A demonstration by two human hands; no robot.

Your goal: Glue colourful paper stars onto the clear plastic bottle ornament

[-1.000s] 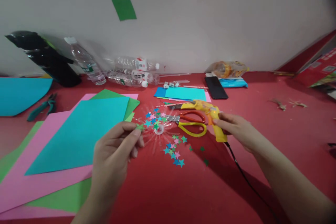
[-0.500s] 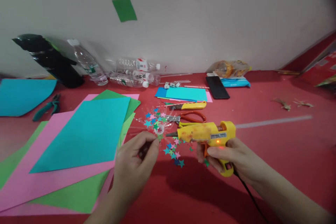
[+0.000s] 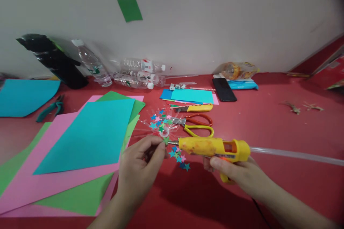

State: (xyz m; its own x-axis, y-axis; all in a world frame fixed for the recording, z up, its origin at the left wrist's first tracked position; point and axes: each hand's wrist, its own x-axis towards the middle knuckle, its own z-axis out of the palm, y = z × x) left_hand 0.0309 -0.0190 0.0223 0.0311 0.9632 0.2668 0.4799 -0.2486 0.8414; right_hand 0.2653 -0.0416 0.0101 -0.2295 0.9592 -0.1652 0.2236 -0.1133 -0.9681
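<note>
While the left hand [image 3: 141, 164] pinches a small green paper star [image 3: 166, 140], a yellow plastic glue gun [image 3: 200, 146] points at it

The star sits between thumb and fingers, at the gun's metal nozzle. The right hand [image 3: 236, 171] has its fingers curled around the gun's handle. Just beyond the star lies a clear plastic ring with splayed strips [image 3: 164, 132], dotted with coloured stars, on the red desk [image 3: 268, 114]

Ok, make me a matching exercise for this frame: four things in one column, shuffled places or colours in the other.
1. Glue gun
2. Green star
3. Phone
4. Scissors

A. Next to a blue packet
B. Held in the left hand
C. One handle red, the other yellow
D. Held in the right hand

Pairs: 1-D, 2-B, 3-A, 4-C
</note>
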